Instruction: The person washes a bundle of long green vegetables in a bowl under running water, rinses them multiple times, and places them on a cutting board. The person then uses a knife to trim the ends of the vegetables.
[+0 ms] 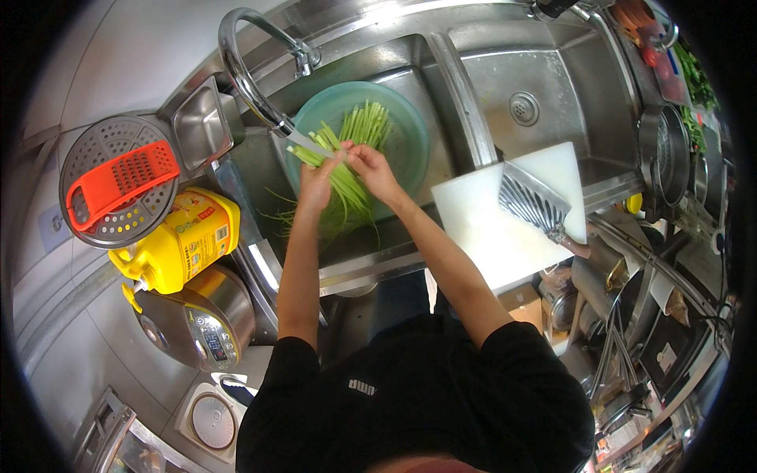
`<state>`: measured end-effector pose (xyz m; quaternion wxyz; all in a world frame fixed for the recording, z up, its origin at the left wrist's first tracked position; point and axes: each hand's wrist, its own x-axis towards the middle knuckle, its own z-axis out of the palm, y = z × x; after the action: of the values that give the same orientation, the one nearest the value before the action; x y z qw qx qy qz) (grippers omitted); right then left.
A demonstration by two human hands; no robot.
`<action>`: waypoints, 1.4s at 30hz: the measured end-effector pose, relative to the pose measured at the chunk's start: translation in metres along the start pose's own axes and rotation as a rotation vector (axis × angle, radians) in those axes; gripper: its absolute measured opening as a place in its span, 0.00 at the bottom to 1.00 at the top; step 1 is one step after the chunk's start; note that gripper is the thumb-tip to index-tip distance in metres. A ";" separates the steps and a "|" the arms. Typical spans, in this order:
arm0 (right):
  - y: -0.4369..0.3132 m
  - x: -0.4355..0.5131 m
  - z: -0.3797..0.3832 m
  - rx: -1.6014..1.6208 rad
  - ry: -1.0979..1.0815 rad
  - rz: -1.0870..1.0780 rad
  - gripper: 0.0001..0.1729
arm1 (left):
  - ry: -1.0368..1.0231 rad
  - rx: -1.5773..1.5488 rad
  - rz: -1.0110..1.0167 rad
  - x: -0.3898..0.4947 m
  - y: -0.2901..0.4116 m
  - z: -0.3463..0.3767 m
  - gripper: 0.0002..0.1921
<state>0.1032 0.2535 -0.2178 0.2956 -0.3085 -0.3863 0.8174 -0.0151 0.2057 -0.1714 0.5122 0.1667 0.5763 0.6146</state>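
Note:
My left hand [316, 184] is wrapped around a bunch of thin green vegetable stalks [349, 188], their cut ends pointing up and left. Fingertips of my right hand [374, 168] pinch at the same bunch, close to the left thumb; what exactly lies between them is too small to tell. From the chrome faucet [239, 74], a stream of water [309, 143] runs onto the stalks by my left hand. Beneath both hands is a translucent green plastic basin [414, 121] in the left sink bowl. A second bunch of stalks [368, 123] rests inside it.
Across the right sink bowl's [502, 77] front edge lies a white cutting board [473, 236] bearing a slotted-blade knife [532, 201]. Loose green strands [282, 216] hang left of the basin. Further left are an orange grater [127, 183], a yellow jug [189, 236] and an electric cooker [201, 325].

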 end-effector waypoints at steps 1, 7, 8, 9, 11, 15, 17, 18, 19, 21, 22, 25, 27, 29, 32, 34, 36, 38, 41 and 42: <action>0.001 -0.001 -0.002 0.022 0.003 -0.002 0.05 | -0.002 0.018 0.022 0.000 -0.001 0.003 0.12; 0.006 -0.004 -0.008 -0.165 0.067 -0.126 0.05 | 0.151 0.082 0.012 0.000 -0.007 0.016 0.12; 0.006 -0.004 -0.008 -0.177 0.075 -0.133 0.05 | 0.148 0.066 0.031 -0.001 -0.008 0.016 0.12; 0.006 -0.003 -0.009 -0.089 0.068 -0.077 0.04 | 0.158 0.059 0.031 0.000 -0.009 0.016 0.11; 0.005 -0.003 -0.010 0.085 0.056 0.028 0.04 | 0.174 0.035 0.035 0.000 -0.011 0.014 0.11; 0.002 -0.003 -0.013 0.184 0.028 0.096 0.03 | 0.196 0.041 0.051 -0.001 -0.011 0.005 0.11; 0.001 -0.001 -0.012 0.116 0.019 0.134 0.03 | 0.209 0.027 0.054 -0.002 -0.012 0.003 0.11; 0.001 -0.001 -0.010 0.109 0.002 0.098 0.03 | 0.217 -0.007 0.052 -0.003 -0.012 0.003 0.11; 0.002 0.000 -0.009 0.103 0.004 0.066 0.03 | 0.212 -0.042 0.052 -0.003 -0.012 0.004 0.11; 0.003 0.001 -0.008 0.100 0.006 0.051 0.03 | 0.228 -0.048 0.051 -0.004 -0.013 0.005 0.10; 0.003 0.001 -0.007 0.102 0.006 0.068 0.03 | 0.221 -0.055 0.063 -0.004 -0.013 0.006 0.10; 0.005 0.000 -0.008 0.132 0.028 0.140 0.05 | 0.265 -0.024 0.075 -0.005 -0.012 0.007 0.11; 0.006 -0.002 -0.008 0.095 0.040 0.135 0.07 | 0.281 0.028 0.067 -0.005 -0.011 0.008 0.12; 0.008 -0.002 -0.006 -0.008 0.038 0.070 0.08 | 0.278 0.073 0.067 -0.005 -0.011 0.009 0.13; 0.007 -0.002 0.002 -0.053 0.085 -0.013 0.08 | 0.265 0.111 0.078 -0.009 -0.012 0.014 0.14; 0.004 -0.003 0.006 -0.123 0.102 -0.028 0.07 | 0.266 0.098 0.109 -0.011 -0.011 0.016 0.14; -0.001 -0.005 0.009 -0.222 0.116 -0.121 0.06 | 0.207 0.102 0.141 -0.014 -0.008 0.017 0.14; -0.006 -0.008 0.012 -0.352 0.114 -0.300 0.07 | 0.114 0.124 0.151 -0.016 -0.001 0.018 0.13; -0.014 -0.009 0.013 -0.366 0.136 -0.357 0.07 | -0.018 0.117 0.079 -0.013 0.012 0.023 0.12; -0.016 -0.007 0.015 -0.325 0.128 -0.333 0.08 | -0.028 0.066 0.043 -0.008 0.016 0.027 0.12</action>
<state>0.1009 0.2505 -0.1951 0.3967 -0.3352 -0.5387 0.6634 0.0023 0.2170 -0.1465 0.5010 0.2044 0.5852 0.6040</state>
